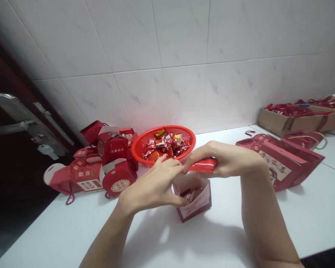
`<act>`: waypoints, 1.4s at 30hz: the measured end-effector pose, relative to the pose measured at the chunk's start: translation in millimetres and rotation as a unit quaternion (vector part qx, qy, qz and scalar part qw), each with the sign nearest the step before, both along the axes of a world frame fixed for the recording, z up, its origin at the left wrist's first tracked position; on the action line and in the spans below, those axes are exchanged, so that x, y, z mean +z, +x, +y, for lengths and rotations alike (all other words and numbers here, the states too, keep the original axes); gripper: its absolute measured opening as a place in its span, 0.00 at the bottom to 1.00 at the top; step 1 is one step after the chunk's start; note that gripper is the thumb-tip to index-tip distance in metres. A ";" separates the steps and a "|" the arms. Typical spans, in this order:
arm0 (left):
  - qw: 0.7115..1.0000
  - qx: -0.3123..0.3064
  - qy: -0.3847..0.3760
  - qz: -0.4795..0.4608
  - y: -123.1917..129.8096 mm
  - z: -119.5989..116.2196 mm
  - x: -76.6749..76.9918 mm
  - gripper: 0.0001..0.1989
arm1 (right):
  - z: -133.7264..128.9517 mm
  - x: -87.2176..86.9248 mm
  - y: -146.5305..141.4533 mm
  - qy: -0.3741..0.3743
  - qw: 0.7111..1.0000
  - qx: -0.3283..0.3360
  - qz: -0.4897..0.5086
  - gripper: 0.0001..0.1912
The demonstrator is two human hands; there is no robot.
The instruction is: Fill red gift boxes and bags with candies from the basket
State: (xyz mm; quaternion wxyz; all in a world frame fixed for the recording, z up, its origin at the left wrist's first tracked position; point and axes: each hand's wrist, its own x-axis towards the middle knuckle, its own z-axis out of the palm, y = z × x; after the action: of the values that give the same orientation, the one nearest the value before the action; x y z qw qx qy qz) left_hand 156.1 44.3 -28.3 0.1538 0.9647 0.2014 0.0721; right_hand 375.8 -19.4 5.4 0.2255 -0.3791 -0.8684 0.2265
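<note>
A small red gift box (pixel 195 208) with a pale inside stands on the white table, its top unfolded, and a few wrapped candies (pixel 187 194) show inside. My left hand (pixel 156 182) grips the box's left side, thumb over the front rim and fingers toward the back. Above the box my right hand (pixel 222 158) is closed on a red candy packet (pixel 203 165) with a crimped edge. Its fingertips lie close to my left fingers. Behind my hands sits a red plastic basket (pixel 191 138) full of wrapped candies (pixel 167 144).
Several red gift boxes (pixel 113 149) are piled at the left, near a dark door with a metal handle (pixel 28 124). To the right stands a red gift bag (pixel 284 160). Behind it, a cardboard carton (pixel 279 123) holds dark red ribbons. A tiled wall (pixel 184 93) closes the back.
</note>
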 end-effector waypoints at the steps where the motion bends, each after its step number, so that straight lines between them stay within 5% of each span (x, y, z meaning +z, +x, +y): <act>1: 1.000 -0.002 -0.001 -0.001 -0.6 0.4 -0.6 0.22 | 0.0 0.5 -0.5 0.008 1.000 -0.004 0.009 0.13; 10: 1.000 0.006 0.011 0.005 0.8 -1.0 -0.1 0.15 | 4.9 -3.6 -6.6 0.029 0.997 -0.062 0.046 0.12; 21: 1.000 -0.019 -0.004 -0.001 2.3 -0.5 1.5 0.12 | 15.4 -6.1 -13.5 -0.010 1.000 0.016 0.022 0.12; 27: 1.000 0.000 -0.019 0.019 1.2 -2.1 3.6 0.10 | 10.6 -4.9 -12.0 -0.076 0.996 0.020 -0.031 0.07; 33: 1.000 0.000 -0.015 0.024 0.3 -4.1 4.3 0.08 | 6.1 -3.0 -6.4 -0.064 0.998 -0.007 -0.025 0.07; 42: 0.999 -0.011 -0.009 0.030 -0.4 -4.8 2.9 0.09 | 10.3 -10.1 -18.0 -0.104 0.990 -0.017 -0.090 0.14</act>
State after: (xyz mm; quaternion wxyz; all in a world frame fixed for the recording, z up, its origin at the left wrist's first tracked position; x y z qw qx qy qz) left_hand 155.7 39.5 -25.4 0.1574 0.9671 0.1961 0.0398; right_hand 357.8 -9.1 -4.8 0.1101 -0.4341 -0.8503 0.2764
